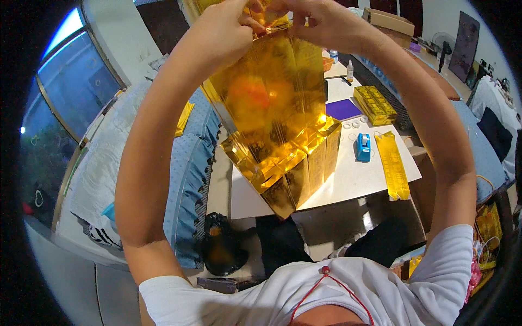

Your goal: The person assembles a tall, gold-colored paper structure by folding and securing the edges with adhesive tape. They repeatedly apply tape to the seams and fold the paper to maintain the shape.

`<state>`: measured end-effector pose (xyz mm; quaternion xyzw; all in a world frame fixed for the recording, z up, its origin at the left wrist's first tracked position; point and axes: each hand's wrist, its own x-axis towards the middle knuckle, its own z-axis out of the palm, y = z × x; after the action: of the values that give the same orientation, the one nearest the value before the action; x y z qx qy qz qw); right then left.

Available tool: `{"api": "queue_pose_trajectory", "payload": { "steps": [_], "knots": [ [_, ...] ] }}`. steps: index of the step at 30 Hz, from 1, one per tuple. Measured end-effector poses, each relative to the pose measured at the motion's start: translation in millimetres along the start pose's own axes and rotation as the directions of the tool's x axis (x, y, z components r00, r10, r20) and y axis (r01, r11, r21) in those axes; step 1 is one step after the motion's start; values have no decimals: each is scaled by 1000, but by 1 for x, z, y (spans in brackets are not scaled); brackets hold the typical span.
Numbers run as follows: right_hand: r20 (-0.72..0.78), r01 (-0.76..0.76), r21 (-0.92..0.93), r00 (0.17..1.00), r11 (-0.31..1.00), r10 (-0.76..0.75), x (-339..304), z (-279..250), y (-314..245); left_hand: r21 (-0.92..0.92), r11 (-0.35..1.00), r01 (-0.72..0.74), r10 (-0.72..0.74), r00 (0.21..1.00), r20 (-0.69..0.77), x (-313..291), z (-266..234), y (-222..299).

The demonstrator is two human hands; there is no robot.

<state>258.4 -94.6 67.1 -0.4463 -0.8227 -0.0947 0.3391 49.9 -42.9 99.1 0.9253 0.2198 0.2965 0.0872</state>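
Observation:
A tall, shiny gold foil structure point(272, 103) with pleated sides stands before me, its lower corner reaching past the near edge of the white table point(250, 201). Both my arms are raised around it. My left hand point(231, 30) pinches the foil's upper edge, fingers bent. My right hand point(315, 22) grips the same edge from the other side, close to the left. The fingertips of both are partly cut off by the top of the view. A folded band of foil runs around the lower part of the structure.
Right of the foil lie a blue tape dispenser point(363, 148), a flat gold strip point(391, 165), a stack of gold packets point(375, 104), a purple pad point(342, 110) and white rings point(355, 124). A small bottle point(350, 71) stands farther back. Blue-covered sofas point(187, 179) flank the table.

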Motion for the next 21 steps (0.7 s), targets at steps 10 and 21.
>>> {"api": "queue_pose_trajectory", "payload": {
  "steps": [10, 21],
  "knots": [
    [-450, -14, -163, 891, 987, -62, -49, 13, 46, 260, 940, -223, 318, 849, -422, -35, 32, 17],
    [-484, -814, 286, 332, 506, 809, -346, 204, 170, -763, 643, 67, 23, 994, 107, -122, 353, 4]
  ]
}}
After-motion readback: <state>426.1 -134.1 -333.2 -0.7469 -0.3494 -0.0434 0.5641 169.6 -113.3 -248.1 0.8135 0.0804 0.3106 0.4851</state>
